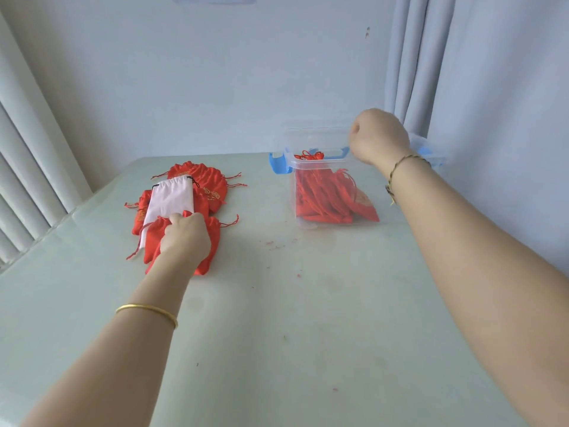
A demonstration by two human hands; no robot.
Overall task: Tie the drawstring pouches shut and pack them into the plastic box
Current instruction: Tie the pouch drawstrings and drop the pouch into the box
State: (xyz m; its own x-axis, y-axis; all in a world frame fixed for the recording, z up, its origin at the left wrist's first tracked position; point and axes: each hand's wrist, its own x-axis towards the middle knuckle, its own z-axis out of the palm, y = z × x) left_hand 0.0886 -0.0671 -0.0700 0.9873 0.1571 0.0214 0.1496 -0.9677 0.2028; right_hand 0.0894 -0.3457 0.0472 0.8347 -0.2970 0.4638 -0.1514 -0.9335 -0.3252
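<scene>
Head view: we see the left hand (pixel 185 235) at the near end of a heap of red drawstring pouches (pixel 207 182) on the left of the pale bench (pixel 292 318). Its fingers are curled round the gathered neck of the nearest red pouch (pixel 213 241), which lies flat on the bench. A white pouch (pixel 171 201) with black cords lies across the heap, its near end just beside that hand. Several red pouches carry gold embroidery (too small for us to read).

To the right stands the clear plastic box (pixel 311 140) with a blue clip (pixel 279 165), open at the top. More red pouches (pixel 331 200) are packed inside it. The right hand (pixel 380 136) hangs over the box's rim, knuckles toward us and fingers curled under. We cannot tell whether it holds anything.

A gold bangle (pixel 147 309) circles the left wrist, a braided cord (pixel 403 164) the right. Red lint specks (pixel 273 245) dot the bench between heap and box.
</scene>
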